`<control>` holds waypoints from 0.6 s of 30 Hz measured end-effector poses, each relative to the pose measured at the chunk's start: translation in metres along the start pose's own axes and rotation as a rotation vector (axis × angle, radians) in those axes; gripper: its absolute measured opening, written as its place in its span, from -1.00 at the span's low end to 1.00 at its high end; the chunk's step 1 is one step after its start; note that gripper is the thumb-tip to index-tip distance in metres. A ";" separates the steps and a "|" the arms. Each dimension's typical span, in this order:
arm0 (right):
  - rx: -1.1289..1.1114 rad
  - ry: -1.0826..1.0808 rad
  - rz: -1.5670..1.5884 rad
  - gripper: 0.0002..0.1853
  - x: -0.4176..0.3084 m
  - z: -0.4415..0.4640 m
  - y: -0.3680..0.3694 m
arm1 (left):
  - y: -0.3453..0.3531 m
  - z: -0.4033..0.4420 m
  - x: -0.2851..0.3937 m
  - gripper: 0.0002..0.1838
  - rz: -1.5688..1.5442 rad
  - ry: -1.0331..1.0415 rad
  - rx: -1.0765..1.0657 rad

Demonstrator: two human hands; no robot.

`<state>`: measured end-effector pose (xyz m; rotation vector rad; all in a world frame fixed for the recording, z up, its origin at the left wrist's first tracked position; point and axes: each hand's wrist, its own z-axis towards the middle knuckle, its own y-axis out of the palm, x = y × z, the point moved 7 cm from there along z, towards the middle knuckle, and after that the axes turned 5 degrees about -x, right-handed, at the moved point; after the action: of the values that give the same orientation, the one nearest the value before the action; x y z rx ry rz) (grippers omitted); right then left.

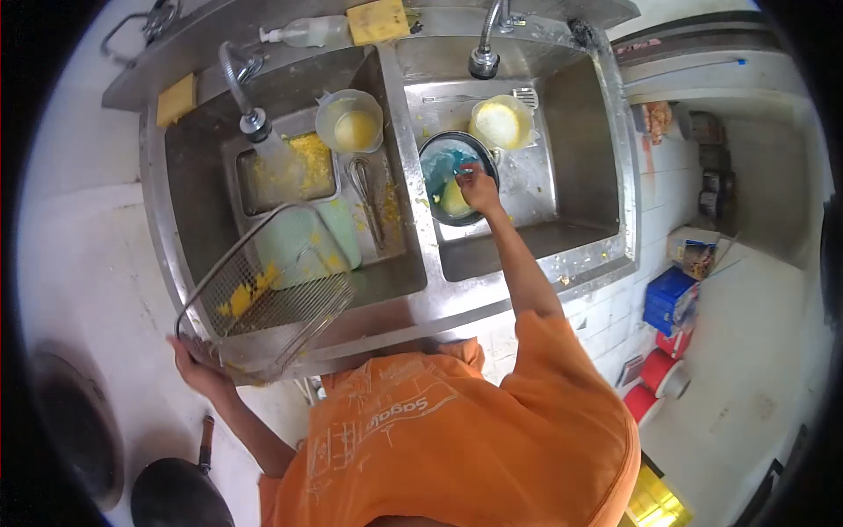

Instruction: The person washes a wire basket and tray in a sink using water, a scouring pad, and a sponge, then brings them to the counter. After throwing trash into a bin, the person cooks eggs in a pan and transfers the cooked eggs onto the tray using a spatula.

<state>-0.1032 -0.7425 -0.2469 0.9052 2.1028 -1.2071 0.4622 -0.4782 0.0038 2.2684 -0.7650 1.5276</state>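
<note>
A mesh wire basket (290,303) with yellow food bits stuck in it leans over the front of the left sink basin. My left hand (200,369) is closed around its near rim at the lower left. In the right basin a dark round pot (436,208) holds bluish, soapy liquid and a yellow-green sponge (454,200). My right hand (477,189) reaches into this pot, its fingers bent together just above the sponge. Whether they grip anything I cannot make out.
Water runs from the left faucet (255,123) onto a metal tray (290,180) with yellow scraps. Nearby are a whisk (367,198), a pale green board (329,233) and a tub (349,121). A second tub (518,132) and a slotted turner (524,98) lie in the right basin.
</note>
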 end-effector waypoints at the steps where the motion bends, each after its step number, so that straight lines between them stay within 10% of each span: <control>1: 0.012 0.118 -0.387 -0.50 0.036 0.024 0.017 | 0.010 -0.018 0.014 -0.53 0.033 0.043 0.022; 5: -0.058 0.478 -0.940 -0.46 0.017 0.036 0.057 | 0.025 -0.064 0.033 -0.54 0.370 0.115 -0.241; 9: -0.249 0.101 -0.856 -0.53 0.075 0.080 0.087 | 0.072 -0.102 0.060 -0.61 0.887 0.369 -0.103; 13: 0.054 0.482 -0.806 -0.54 0.081 0.072 0.053 | 0.077 -0.101 0.062 -0.61 0.872 0.467 -0.034; 18: -0.270 0.170 -0.638 -0.52 0.037 0.057 0.062 | 0.048 -0.059 0.010 -0.72 0.148 0.155 -0.087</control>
<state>-0.0708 -0.7600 -0.3315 0.2137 2.7252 -1.1102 0.3922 -0.4889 0.0337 2.0438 -0.9519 1.6776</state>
